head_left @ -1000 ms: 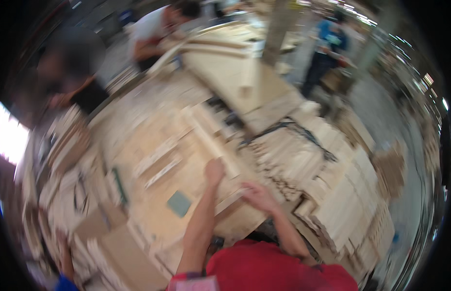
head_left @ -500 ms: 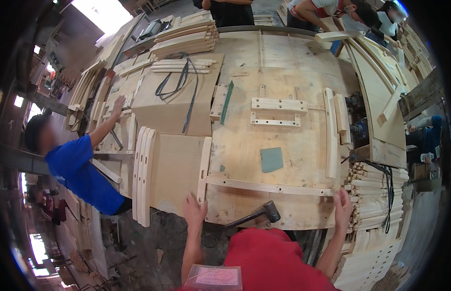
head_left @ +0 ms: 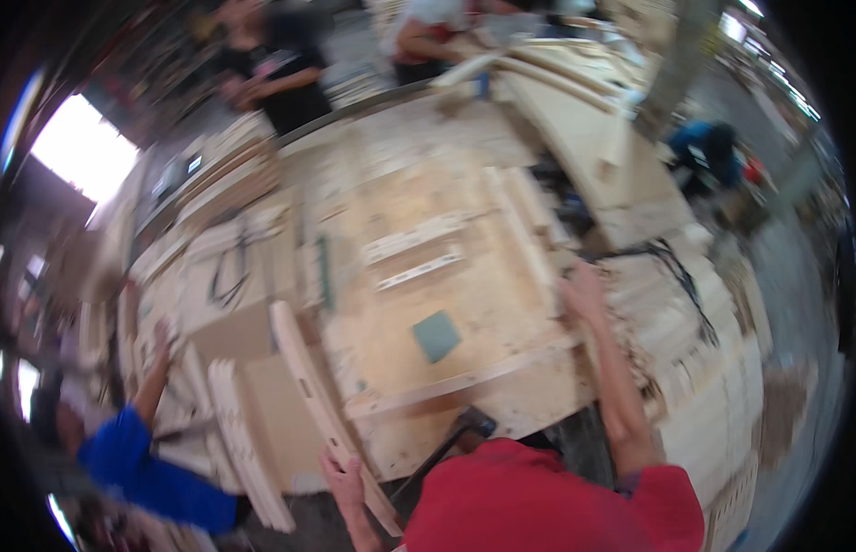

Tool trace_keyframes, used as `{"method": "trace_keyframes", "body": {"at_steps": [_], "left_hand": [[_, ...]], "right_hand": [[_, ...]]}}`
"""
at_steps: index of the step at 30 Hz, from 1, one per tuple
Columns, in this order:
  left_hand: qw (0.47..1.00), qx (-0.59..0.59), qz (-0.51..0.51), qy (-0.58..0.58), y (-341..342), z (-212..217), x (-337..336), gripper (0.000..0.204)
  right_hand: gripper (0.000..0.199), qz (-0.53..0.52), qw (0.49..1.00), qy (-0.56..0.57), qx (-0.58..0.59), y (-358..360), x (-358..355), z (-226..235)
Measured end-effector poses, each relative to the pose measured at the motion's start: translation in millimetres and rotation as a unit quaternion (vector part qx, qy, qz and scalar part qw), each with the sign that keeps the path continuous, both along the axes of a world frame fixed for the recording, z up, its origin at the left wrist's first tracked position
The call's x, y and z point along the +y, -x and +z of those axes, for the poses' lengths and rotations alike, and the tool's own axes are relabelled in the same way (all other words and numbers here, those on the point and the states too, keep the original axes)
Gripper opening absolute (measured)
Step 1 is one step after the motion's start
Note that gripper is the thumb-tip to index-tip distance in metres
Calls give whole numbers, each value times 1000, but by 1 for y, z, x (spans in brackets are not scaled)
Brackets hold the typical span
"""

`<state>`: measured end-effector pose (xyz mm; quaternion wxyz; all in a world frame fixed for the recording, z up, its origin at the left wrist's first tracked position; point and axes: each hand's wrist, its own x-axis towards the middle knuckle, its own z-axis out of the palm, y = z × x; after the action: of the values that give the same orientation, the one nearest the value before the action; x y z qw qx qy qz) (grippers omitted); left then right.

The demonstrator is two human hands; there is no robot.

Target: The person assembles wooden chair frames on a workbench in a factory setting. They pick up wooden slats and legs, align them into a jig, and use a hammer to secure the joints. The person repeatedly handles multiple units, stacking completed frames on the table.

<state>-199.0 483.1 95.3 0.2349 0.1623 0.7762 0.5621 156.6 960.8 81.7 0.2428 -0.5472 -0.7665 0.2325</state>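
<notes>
My left hand (head_left: 343, 474) is closed round the lower part of a slotted wooden post (head_left: 319, 405), which slants across the near left edge of the table. My right hand (head_left: 582, 293) reaches out at the right, beside the near end of a long wooden post (head_left: 524, 244) and the stacked rails (head_left: 630, 340); motion blur hides what its fingers do. Between my arms, a long drilled rail (head_left: 465, 375) lies across the near part of the table. A black mallet (head_left: 476, 421) rests at the near edge, its handle pointing toward my left hand.
A green square sheet (head_left: 435, 337) and short drilled wooden blocks (head_left: 419, 269) lie on the table. More slotted posts (head_left: 239, 432) stand left of my left hand, near a co-worker in blue (head_left: 156, 465). Black strapping (head_left: 230, 276) lies farther back. Other people stand beyond the table.
The view has swung to the right. My left hand has taken hold of the slotted post, now tilted and nearer me. My right hand has moved from the rail's end farther out toward the stacked rails.
</notes>
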Motion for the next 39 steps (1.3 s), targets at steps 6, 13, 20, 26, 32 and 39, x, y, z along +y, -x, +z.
{"method": "trace_keyframes", "body": {"at_steps": [6, 13, 20, 26, 32, 39], "left_hand": [[979, 29, -200, 11, 59, 11, 213, 73], [855, 406, -124, 299, 102, -32, 288, 69], [863, 364, -81, 341, 102, -40, 234, 71], [888, 331, -76, 309, 92, -33, 252, 66], [896, 387, -83, 199, 99, -36, 254, 61], [874, 398, -86, 264, 105, -30, 272, 37]], "right_hand": [[49, -67, 987, 81, -123, 32, 20, -30], [25, -58, 989, 4, -138, 39, -20, -31], [17, -135, 955, -120, -237, -30, 14, 31], [25, -39, 918, -55, -391, -75, 39, 34], [27, 139, 918, -255, -271, -58, 23, 50], [40, 209, 912, -350, -36, 23, -57, 136]]}}
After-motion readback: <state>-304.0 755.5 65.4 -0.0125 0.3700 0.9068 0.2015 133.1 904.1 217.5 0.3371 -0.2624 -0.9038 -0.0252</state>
